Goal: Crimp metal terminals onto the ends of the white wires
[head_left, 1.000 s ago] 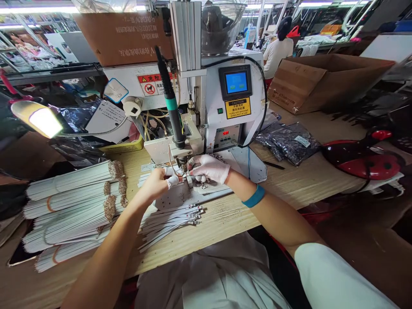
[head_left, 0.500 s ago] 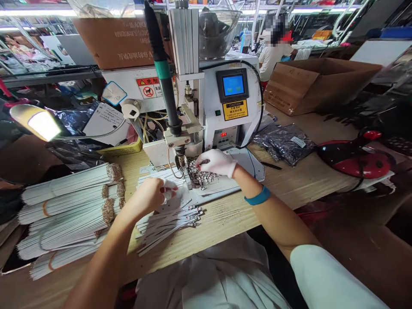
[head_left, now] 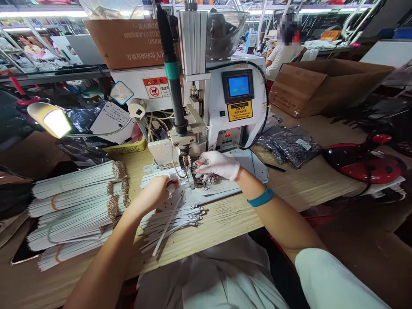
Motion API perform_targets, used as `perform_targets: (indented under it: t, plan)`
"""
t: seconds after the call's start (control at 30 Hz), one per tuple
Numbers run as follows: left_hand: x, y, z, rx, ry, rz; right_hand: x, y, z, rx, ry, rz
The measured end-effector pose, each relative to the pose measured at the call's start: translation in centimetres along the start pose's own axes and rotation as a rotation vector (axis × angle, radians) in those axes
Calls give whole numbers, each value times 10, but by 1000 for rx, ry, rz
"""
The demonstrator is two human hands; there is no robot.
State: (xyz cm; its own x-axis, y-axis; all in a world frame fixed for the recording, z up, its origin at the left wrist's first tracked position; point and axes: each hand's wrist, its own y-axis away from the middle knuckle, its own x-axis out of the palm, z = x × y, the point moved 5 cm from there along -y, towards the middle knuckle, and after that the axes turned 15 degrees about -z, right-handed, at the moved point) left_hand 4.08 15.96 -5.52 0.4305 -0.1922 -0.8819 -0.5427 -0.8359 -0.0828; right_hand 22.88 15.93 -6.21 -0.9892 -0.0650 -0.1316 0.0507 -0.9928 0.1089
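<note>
My left hand (head_left: 165,185), with white coverings on its fingers, is closed beside the soldering machine's tip. What its fingertips pinch is hidden. My right hand (head_left: 220,165), in a white glove, bends its fingers together over a heap of small metal connectors (head_left: 206,183); I cannot make out what lies in them. Between the hands stands the soldering head (head_left: 184,156) of a white benchtop machine (head_left: 214,113). Below my left hand, a flat white wire (head_left: 169,225) lies slanted across a pile of white wires with connectors on their ends (head_left: 189,214).
Bundles of white wires (head_left: 74,210) are stacked at left beneath a lit lamp (head_left: 56,120). To the right are bagged dark parts (head_left: 296,146), an open cardboard box (head_left: 309,88) and a red ladybug-shaped object (head_left: 367,161). Another person (head_left: 278,60) sits behind.
A white wire now lies slanted over the pile below my left hand. My left fingers have drawn closer together near the soldering tip. The right hand stays over the connectors, and the view has shifted slightly.
</note>
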Motion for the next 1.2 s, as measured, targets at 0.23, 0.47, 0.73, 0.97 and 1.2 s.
perform_targets:
  t: [0.23,0.47,0.73,0.97,1.2]
  plan:
    - [0,12,-18,12,251,139,-4,-3,4,35,-135,-54]
    - [5,5,-10,-175,625,68,2,-3,1,74,-131,-6]
    - [4,-7,4,-227,554,-77,19,-2,-7,136,-165,34]
    - [5,-12,4,-225,556,-90,21,-3,-8,145,-145,41]
    - [7,-14,4,-212,593,-93,25,-3,-10,141,-153,20]
